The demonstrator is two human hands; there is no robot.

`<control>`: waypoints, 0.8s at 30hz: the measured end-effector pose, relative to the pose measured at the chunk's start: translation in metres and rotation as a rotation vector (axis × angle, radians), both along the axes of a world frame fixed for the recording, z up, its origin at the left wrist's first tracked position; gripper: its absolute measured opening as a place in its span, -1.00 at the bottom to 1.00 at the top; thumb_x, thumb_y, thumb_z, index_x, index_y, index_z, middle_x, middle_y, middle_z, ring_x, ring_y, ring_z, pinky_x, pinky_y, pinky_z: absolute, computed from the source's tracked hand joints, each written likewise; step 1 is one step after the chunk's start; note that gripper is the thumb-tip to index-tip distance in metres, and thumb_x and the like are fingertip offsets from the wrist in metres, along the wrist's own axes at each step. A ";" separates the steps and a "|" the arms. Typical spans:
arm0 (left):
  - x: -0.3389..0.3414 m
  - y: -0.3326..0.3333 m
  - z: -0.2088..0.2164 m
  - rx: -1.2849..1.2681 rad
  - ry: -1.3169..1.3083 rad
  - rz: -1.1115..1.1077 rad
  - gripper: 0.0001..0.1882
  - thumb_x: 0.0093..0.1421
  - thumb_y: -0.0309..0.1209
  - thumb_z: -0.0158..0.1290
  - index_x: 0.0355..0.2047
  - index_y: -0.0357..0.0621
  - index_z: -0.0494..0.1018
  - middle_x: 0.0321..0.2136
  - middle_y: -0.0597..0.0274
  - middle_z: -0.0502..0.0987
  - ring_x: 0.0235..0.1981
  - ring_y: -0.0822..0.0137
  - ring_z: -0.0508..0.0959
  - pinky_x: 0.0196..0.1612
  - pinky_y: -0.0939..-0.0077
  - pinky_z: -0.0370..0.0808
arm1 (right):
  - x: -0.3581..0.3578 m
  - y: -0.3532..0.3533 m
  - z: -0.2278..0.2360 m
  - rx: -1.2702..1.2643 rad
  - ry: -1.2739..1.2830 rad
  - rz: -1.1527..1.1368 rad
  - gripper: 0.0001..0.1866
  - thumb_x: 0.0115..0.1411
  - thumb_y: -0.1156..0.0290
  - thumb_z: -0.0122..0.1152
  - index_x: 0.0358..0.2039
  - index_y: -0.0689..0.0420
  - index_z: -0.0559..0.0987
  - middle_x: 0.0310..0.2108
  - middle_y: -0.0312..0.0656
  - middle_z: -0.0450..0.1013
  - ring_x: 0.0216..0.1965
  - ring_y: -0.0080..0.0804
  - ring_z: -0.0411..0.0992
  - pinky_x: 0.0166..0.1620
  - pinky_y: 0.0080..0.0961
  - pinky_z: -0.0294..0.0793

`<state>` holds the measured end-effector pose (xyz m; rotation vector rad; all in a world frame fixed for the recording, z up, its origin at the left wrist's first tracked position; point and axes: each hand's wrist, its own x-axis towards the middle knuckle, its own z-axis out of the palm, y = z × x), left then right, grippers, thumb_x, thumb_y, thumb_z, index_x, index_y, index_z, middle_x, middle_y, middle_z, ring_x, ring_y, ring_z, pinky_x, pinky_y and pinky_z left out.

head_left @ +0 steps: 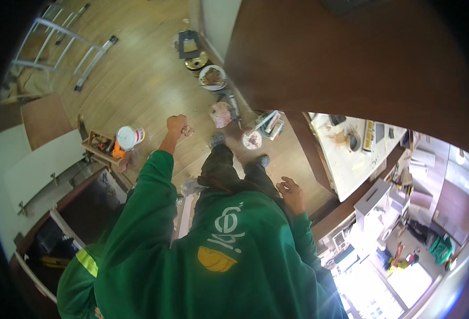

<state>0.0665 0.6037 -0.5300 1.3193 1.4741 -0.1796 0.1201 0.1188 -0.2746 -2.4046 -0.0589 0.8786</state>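
My left hand (176, 125) is stretched out over the wooden floor, closed in a fist. A crumpled pinkish rag (187, 131) sticks out of it on the right side. My right hand (292, 193) hangs near my right thigh, its fingers loosely bent and apart, with nothing visible in them. On the floor ahead of my feet lies a larger pink rag (220, 114). Close to it stands an open tub with whitish contents (252, 140). Left of my left hand is a white bucket (127, 137) next to a wooden toolbox (103, 145).
A white worktop (346, 173) with a cup stands at the right, below a large brown panel (351, 69). Along the wall are a round white container (212, 77) and a gold-coloured can (196, 63). An aluminium ladder (67, 37) is at the far left.
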 end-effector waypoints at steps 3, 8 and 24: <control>0.025 0.016 -0.020 0.053 -0.031 0.062 -0.87 -0.07 -0.46 0.18 -0.56 -0.23 0.47 -0.60 0.15 0.50 -0.62 0.30 0.49 -0.58 0.38 0.47 | -0.004 -0.009 -0.002 0.033 -0.004 -0.071 -0.55 0.19 0.24 0.29 0.01 0.24 0.53 -0.31 -0.03 0.62 -0.32 -0.36 0.60 -0.25 -0.45 0.55; 0.066 0.020 -0.029 0.210 -0.075 0.014 -0.85 -0.03 -0.41 0.13 -0.59 -0.25 0.51 -0.64 0.13 0.52 -0.67 0.25 0.51 -0.59 0.33 0.39 | -0.016 -0.022 0.001 0.002 0.014 -0.127 -0.56 0.19 0.26 0.30 0.01 0.24 0.53 -0.27 0.03 0.60 -0.28 -0.30 0.60 -0.21 -0.42 0.57; -0.040 -0.091 0.004 -0.246 -0.111 -0.335 -0.82 0.19 -0.37 0.05 -0.40 -0.20 0.58 -0.53 0.16 0.58 -0.58 0.33 0.57 -0.57 0.39 0.48 | -0.008 -0.032 0.022 0.061 -0.045 -0.267 -0.55 0.21 0.25 0.25 0.01 0.29 0.53 -0.26 0.01 0.61 -0.21 -0.26 0.60 -0.15 -0.39 0.55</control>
